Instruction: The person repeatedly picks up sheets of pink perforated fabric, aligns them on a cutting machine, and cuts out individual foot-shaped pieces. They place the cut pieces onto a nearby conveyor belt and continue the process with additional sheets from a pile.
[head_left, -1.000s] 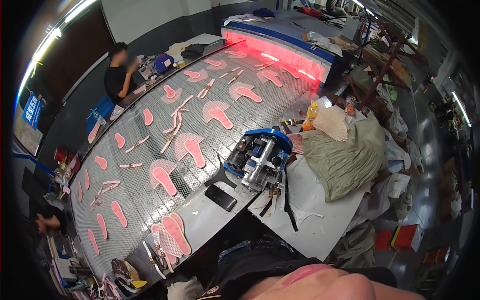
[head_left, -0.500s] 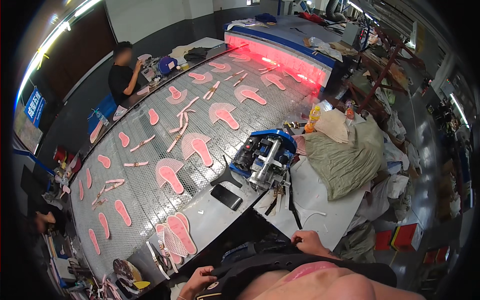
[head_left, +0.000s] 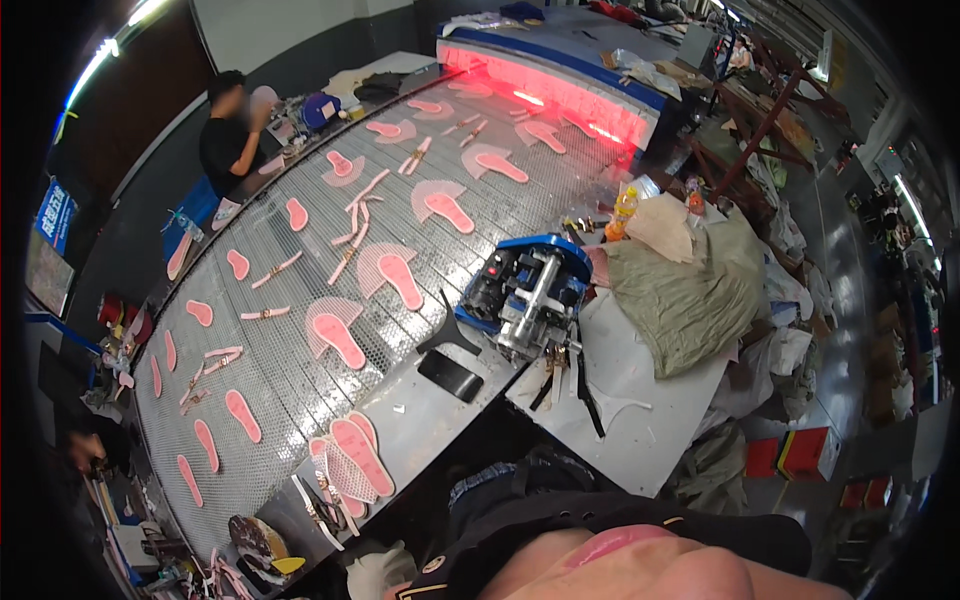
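Observation:
Only a pale shape low in the picture shows of my left hand (head_left: pixel 375 572), beside the near end of a grey mesh conveyor belt (head_left: pixel 280 370). Its fingers are too blurred to read. My right hand is out of sight; dark clothing fills the bottom middle. Closest to the left hand is a stack of pink shoe insoles (head_left: pixel 355 455) on the belt's metal end plate. Several more pink insoles and straps lie spread along the belt. A blue and silver machine (head_left: pixel 525 285) stands on the white table (head_left: pixel 640 420) ahead of me, with black straps (head_left: pixel 585 385) hanging by it.
A flat black piece (head_left: pixel 450 375) lies by the belt's edge. A grey-green sack (head_left: pixel 690 290) and two bottles (head_left: pixel 623 210) crowd the table's right. The belt runs into a red-lit tunnel (head_left: pixel 545 85). A person in black (head_left: pixel 230 140) works at the far side; another person's hand (head_left: pixel 85 450) is at the left.
Half a second ago both my hands showed at the bottom, the right one near the table's front edge. Now the right is out of view and the left sits lower.

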